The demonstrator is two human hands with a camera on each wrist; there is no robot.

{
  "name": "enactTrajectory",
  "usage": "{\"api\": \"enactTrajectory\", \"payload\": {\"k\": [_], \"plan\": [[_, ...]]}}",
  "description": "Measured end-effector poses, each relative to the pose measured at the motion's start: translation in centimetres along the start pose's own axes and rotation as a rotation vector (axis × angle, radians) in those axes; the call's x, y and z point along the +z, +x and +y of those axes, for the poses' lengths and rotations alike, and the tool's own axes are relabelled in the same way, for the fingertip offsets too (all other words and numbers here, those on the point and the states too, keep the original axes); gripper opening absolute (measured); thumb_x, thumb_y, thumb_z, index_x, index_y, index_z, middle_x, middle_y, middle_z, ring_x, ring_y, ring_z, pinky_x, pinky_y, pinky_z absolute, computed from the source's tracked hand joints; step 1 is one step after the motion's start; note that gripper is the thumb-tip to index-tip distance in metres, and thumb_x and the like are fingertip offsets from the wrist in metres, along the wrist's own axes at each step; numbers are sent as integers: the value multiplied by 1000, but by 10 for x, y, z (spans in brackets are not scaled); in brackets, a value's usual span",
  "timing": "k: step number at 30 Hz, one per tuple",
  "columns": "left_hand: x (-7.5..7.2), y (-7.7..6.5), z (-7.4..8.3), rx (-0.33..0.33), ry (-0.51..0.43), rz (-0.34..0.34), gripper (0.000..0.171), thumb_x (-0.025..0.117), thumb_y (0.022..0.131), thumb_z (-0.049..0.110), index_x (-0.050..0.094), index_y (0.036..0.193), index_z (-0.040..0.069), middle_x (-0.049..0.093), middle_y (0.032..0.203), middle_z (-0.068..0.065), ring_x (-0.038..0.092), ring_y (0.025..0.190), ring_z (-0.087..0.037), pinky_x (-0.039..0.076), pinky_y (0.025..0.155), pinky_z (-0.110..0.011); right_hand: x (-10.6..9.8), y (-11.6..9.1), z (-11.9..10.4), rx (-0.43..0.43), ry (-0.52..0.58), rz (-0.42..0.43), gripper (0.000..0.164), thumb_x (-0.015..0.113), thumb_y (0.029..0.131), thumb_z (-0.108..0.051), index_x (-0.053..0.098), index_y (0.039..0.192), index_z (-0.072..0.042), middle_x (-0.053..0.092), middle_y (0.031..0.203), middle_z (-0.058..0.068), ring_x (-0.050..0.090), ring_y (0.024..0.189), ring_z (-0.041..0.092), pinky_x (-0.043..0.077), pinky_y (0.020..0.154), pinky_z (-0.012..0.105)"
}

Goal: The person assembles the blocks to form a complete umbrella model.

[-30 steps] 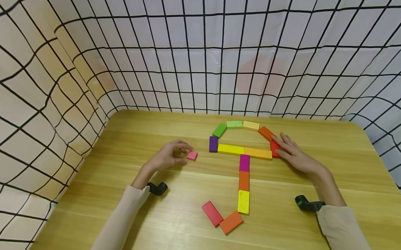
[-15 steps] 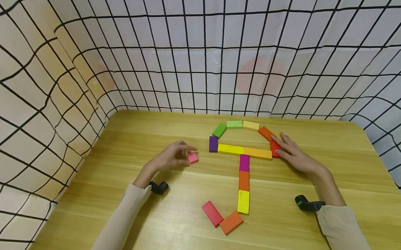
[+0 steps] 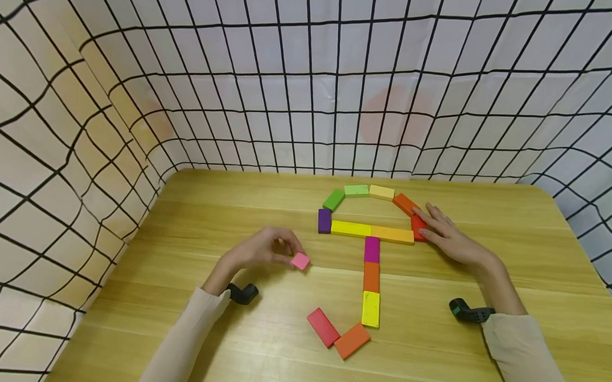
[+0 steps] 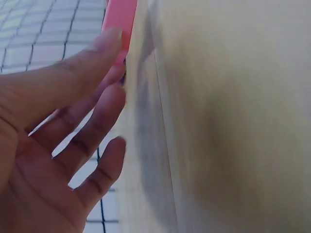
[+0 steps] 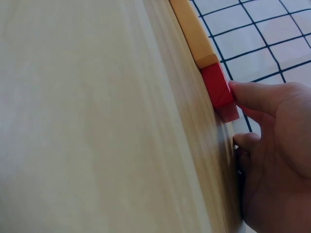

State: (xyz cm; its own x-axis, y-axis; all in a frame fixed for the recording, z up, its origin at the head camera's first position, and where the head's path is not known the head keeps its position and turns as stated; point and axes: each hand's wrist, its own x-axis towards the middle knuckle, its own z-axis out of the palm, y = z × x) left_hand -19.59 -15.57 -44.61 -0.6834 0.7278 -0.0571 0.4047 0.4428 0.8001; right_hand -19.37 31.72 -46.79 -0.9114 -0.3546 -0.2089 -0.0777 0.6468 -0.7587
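Observation:
My left hand (image 3: pixel 262 247) pinches a small pink block (image 3: pixel 301 261) between thumb and fingertips, left of the block figure. In the left wrist view the thumb lies against the pink block (image 4: pixel 121 19), and the other fingers are spread below it. My right hand (image 3: pixel 452 238) rests at the right end of the figure, its fingers extended over a red block (image 3: pixel 418 229). The right wrist view shows the thumb touching the top of the red block (image 5: pixel 217 86), which abuts an orange-yellow block (image 5: pixel 193 31).
Coloured blocks form an arch, with a purple block (image 3: pixel 324 221) at its left and a green block (image 3: pixel 333 199) above. A yellow block (image 3: pixel 351 229) lies in the crossbar. The stem ends at another yellow block (image 3: pixel 370 309), near an orange block (image 3: pixel 352 341) and a pinkish-red block (image 3: pixel 323 327).
My left hand has taken hold of the pink block and moved it a little right and toward the near edge, turning it slightly. The right hand stays at the red block.

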Motion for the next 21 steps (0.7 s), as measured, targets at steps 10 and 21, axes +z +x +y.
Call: {"api": "enactTrajectory", "payload": {"k": [10,21], "plan": [[28,-15,13,92,-29,-158,23,81,87,0,77,108,10,75,109,-1,65,96,-17,59,88,-27,-2,1,1,6,-2,2,65,45,111,-41,16,167,-28,-16,174,10,-22,157,46,-7,114,84],[40,-19,16,104,-30,-200,23,84,85,5,78,107,13,70,108,0,59,95,-16,55,86,-24,-1,2,4,6,6,-3,66,46,110,-42,16,167,-28,-16,174,10,-22,157,45,-8,115,83]]}}
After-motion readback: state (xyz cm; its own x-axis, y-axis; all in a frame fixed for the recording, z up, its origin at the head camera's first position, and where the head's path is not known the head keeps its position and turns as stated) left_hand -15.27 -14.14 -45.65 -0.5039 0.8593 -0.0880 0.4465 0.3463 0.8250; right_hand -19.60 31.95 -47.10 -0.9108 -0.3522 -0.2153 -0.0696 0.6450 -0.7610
